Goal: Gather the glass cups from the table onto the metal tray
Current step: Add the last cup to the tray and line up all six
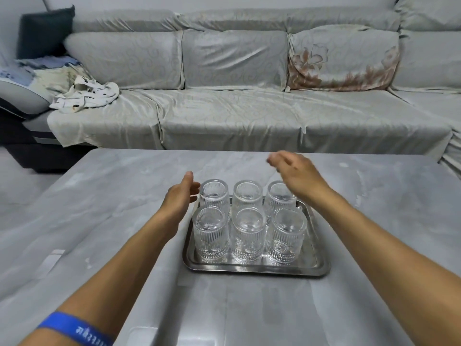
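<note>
Several ribbed glass cups (248, 232) stand upside down in two rows on the metal tray (254, 268), which rests on the grey table. My left hand (180, 196) hovers just left of the back-left cup (214, 194), fingers apart, holding nothing. Above and behind the back-right cup (280, 198) my right hand (296, 171) is raised, its fingers loosely curled and empty. It partly covers that cup's far side.
The grey marble-look table (99, 221) stretches to all sides of the tray. Behind its far edge stands a long sofa (237, 108) under a grey cover, with crumpled cloth (84, 96) on its left end. A blue wristband (77, 329) circles my left forearm.
</note>
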`<state>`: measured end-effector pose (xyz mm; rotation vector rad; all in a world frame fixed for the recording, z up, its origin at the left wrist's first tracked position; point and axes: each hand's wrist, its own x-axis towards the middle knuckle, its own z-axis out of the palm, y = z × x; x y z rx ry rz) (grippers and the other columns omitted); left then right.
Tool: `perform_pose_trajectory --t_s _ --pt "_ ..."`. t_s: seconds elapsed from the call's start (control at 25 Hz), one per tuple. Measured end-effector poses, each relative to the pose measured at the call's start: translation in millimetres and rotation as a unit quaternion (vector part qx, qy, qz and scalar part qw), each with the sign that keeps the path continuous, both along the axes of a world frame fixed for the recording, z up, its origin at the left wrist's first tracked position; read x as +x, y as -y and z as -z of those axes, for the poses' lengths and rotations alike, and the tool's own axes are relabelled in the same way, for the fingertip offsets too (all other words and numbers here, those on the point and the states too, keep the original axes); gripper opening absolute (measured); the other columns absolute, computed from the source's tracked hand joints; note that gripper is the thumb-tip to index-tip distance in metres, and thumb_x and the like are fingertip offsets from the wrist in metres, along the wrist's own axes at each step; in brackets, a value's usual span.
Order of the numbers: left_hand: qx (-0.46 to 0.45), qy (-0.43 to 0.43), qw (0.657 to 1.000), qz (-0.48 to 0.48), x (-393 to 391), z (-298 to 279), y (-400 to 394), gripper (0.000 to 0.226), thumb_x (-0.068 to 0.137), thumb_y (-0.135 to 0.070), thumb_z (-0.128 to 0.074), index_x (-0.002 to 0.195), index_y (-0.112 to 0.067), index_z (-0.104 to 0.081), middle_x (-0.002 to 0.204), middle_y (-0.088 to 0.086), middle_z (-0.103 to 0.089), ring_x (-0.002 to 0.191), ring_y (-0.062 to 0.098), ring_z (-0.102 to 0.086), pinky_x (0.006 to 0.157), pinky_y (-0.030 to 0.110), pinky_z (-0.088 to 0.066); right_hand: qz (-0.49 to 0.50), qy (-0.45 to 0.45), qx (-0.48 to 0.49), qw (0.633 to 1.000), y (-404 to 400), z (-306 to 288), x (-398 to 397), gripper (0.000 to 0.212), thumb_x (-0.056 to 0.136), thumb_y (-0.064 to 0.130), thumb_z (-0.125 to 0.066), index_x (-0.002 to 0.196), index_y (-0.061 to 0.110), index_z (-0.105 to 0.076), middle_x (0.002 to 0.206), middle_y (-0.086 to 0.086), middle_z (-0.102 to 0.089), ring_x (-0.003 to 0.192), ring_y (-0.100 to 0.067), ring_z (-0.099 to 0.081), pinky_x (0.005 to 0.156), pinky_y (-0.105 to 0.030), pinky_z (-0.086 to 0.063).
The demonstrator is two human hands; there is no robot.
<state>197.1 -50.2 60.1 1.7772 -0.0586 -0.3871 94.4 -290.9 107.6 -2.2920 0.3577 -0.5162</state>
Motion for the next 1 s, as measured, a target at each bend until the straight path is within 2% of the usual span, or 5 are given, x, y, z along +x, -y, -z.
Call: perform_pose_trajectory --t_s 0.16,0.36,0.56,0.76,1.0 --pt "-0.006 -0.03 0.999 0.02 -9 14 4 0.055 0.093 -0.061 -0.03 0.097 -0.021 -0.068 0.107 0.003 -0.071 0.1 0.019 -0.064 0.089 0.037 -0.047 -0.138 -0.293 -0.166 0.932 -26 1 56 0.039 0.097 0.034 -0.044 0.121 0.011 -0.062 0.13 -0.009 -0.06 0.114 -0.026 -0.056 0.094 -0.036 -0.044" --pt "-0.02 -0.035 0.999 0.028 -8 18 2 0.058 0.095 -0.058 -0.029 0.115 -0.016 -0.064 0.121 0.007 -0.067 0.103 0.016 -0.063 0.094 0.036 -0.045 -0.123 -0.298 -0.185 0.929 -30 7 59 0.038 0.097 0.026 -0.04 0.123 0.009 -0.061 0.134 -0.01 -0.059 0.115 -0.027 -0.055 0.096 -0.036 -0.043" --pt "-0.078 -0.09 0.993 -0.014 -32 29 -34 0.069 0.092 -0.062 -0.035 0.137 -0.012 -0.048 0.141 0.006 -0.053 0.123 0.02 -0.051 0.1 0.035 -0.037 0.091 0.034 0.048 0.994 -20 16 -14 0.045 0.096 0.047 -0.04 0.134 0.026 -0.051 0.137 0.008 -0.053 0.12 -0.01 -0.05 0.092 -0.025 -0.036" --pt "-0.19 -0.073 0.979 -0.029 -55 22 -33 0.08 0.087 -0.072 -0.027 0.149 -0.022 -0.029 0.158 -0.005 -0.027 0.144 0.011 -0.025 0.117 0.038 -0.018 0.151 0.109 0.527 0.829 -31 58 -78 0.062 0.096 0.059 -0.031 0.142 0.02 -0.044 0.138 0.013 -0.052 0.118 -0.001 -0.054 0.086 -0.016 -0.04" --pt "-0.221 -0.093 0.97 -0.042 -69 31 2 0.077 0.085 -0.072 -0.031 0.145 -0.024 -0.038 0.143 -0.007 -0.05 0.122 0.012 -0.054 0.102 0.038 -0.043 0.135 0.086 0.475 0.865 -42 75 -69 0.054 0.094 0.062 -0.03 0.11 0.026 -0.067 0.115 -0.004 -0.072 0.107 -0.023 -0.067 0.097 -0.049 -0.05"
